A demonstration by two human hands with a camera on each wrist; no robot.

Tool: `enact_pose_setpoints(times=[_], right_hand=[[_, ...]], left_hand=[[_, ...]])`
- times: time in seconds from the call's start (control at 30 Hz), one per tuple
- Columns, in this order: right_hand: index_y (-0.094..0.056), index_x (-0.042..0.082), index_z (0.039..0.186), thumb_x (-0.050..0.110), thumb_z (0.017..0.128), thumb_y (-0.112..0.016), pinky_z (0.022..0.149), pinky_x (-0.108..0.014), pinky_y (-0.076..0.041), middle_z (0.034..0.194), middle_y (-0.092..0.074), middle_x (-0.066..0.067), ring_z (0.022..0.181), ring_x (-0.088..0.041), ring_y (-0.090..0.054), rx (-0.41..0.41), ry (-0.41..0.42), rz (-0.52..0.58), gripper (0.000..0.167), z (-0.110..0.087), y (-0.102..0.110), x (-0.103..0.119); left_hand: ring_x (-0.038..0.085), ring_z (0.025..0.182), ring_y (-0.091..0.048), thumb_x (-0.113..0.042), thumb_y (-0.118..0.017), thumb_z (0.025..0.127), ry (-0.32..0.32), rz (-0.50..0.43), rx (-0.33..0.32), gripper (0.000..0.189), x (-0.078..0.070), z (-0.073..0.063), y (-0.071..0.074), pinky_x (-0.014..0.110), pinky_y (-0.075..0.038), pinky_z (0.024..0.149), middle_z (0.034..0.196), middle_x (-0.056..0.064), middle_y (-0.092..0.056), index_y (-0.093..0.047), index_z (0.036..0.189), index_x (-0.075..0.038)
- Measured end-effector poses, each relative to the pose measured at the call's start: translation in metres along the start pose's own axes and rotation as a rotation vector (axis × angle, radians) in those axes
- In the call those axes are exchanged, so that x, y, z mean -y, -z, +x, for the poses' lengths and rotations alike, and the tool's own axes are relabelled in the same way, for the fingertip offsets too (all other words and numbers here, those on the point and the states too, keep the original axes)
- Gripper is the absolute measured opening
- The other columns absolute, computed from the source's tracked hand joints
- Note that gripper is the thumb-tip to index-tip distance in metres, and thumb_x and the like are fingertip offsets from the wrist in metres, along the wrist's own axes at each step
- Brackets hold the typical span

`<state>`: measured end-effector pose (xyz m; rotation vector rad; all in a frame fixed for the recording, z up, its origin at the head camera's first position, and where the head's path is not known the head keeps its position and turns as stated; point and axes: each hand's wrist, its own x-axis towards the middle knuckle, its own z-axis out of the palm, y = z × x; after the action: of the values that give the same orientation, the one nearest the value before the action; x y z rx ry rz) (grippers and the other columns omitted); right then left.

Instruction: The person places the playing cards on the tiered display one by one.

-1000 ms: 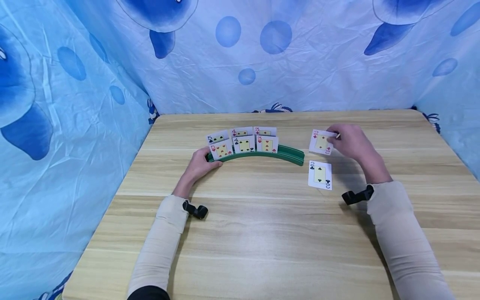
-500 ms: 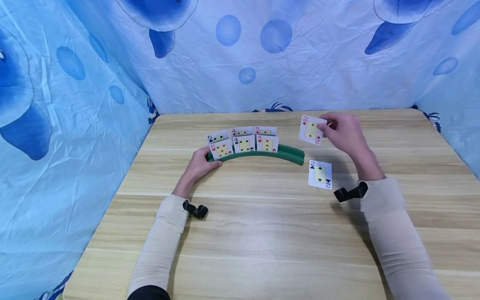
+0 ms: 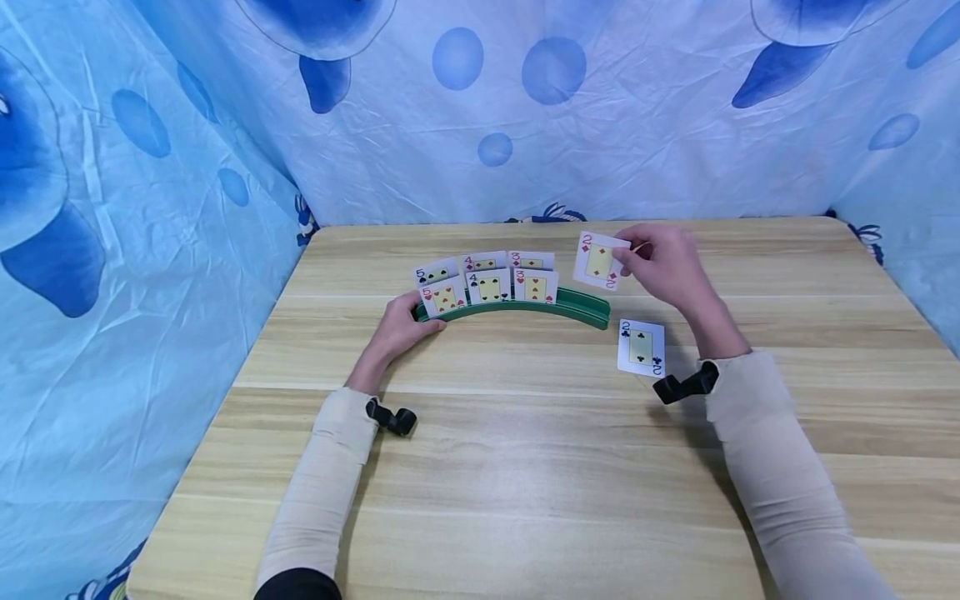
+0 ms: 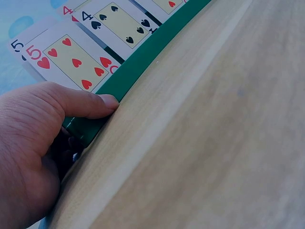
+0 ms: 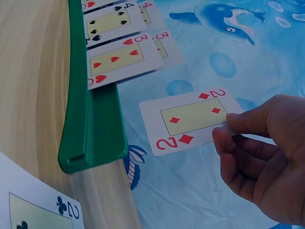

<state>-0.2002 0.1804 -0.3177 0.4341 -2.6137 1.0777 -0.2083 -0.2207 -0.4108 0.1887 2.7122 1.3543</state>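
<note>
A curved green card holder (image 3: 517, 307) stands on the table with two rows of playing cards upright in it; its right end bears no card. In the front row are the five of hearts (image 4: 71, 62), the four of spades (image 4: 114, 26) and the three of hearts (image 5: 119, 61). My left hand (image 3: 399, 328) grips the holder's left end, thumb (image 4: 90, 102) along its front. Between thumb and fingers, my right hand (image 3: 663, 262) pinches the two of diamonds (image 5: 193, 119) by one edge, raised behind the holder's right end.
The two of clubs (image 3: 641, 348) lies face up on the wooden table (image 3: 510, 467), right of the holder and below my right hand. A blue patterned cloth (image 3: 390, 142) hangs behind the table's far edge and along its sides.
My right hand has lifted the two of diamonds from above the two of clubs and carried it left towards the holder. My left hand stays put on the holder.
</note>
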Motion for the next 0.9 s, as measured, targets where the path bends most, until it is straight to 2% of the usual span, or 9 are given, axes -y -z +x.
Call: enact_pose_setpoints(times=[0.17, 0.37, 0.47, 0.9], right_hand=[[-0.071, -0.002, 0.114, 0.006, 0.096, -0.063, 0.051, -0.021, -0.040, 0.094, -0.073, -0.023, 0.066, -0.021, -0.061, 0.027, 0.009, 0.012, 0.021, 0.002, -0.006, 0.001], [-0.072, -0.002, 0.112, 0.005, 0.096, -0.064, 0.050, -0.021, -0.040, 0.092, -0.074, -0.022, 0.062, -0.010, -0.061, 0.049, 0.027, 0.028, 0.020, 0.003, -0.013, 0.000], [-0.072, -0.001, 0.112, 0.005, 0.096, -0.063, 0.051, -0.021, -0.041, 0.092, -0.074, -0.022, 0.062, -0.009, -0.060, 0.053, 0.028, 0.027, 0.019, 0.003, -0.015, -0.002], [-0.070, -0.002, 0.116, 0.004, 0.096, -0.062, 0.059, -0.017, -0.046, 0.098, -0.073, -0.022, 0.073, -0.030, -0.068, 0.104, 0.022, 0.030, 0.022, 0.001, -0.022, -0.004]], left_hand=[[0.035, 0.131, -0.055, -0.014, -0.075, 0.088, 0.003, 0.003, 0.003, 0.057, 0.000, 0.000, 0.000, 0.050, -0.040, 0.115, 0.142, 0.021, -0.057, -0.055, 0.139, 0.000], [0.035, 0.130, -0.056, -0.014, -0.076, 0.087, 0.001, 0.000, -0.002, 0.056, 0.000, 0.000, 0.000, 0.050, -0.042, 0.114, 0.140, 0.021, -0.059, -0.056, 0.137, 0.000], [0.036, 0.129, -0.056, -0.014, -0.076, 0.087, -0.004, 0.006, -0.004, 0.055, 0.000, 0.001, 0.000, 0.050, -0.041, 0.114, 0.140, 0.021, -0.059, -0.056, 0.137, 0.000], [0.035, 0.131, -0.055, -0.015, -0.076, 0.087, 0.008, 0.017, -0.003, 0.056, -0.001, 0.000, 0.000, 0.050, -0.039, 0.116, 0.141, 0.021, -0.057, -0.056, 0.137, 0.000]])
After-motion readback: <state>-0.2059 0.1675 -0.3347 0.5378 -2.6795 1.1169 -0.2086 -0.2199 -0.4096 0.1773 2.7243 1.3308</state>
